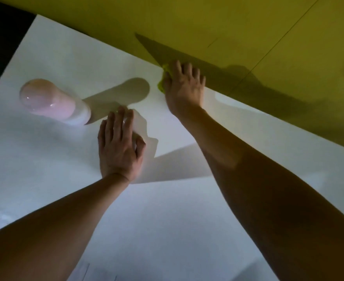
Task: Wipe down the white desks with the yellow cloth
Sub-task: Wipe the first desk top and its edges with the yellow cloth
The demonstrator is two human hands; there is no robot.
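Right hand (184, 84) flat, fingers spread, pressing yellow cloth (163, 81) onto white tabletop (55, 159) at far edge, against yellow wall (207, 21); likely wiping along border. Cloth bunched, bright yellow-green, mostly hidden under palm, only left fringe showing. Left hand (119, 147) flat on tabletop, fingers straight, holding nothing; probably bracing lean. Pink-white bottle (53, 101) stands near left hand, apart from cloth

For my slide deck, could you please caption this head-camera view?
Right hand presses yellow cloth along white desk's far edge; left hand lies flat beside pink bottle.
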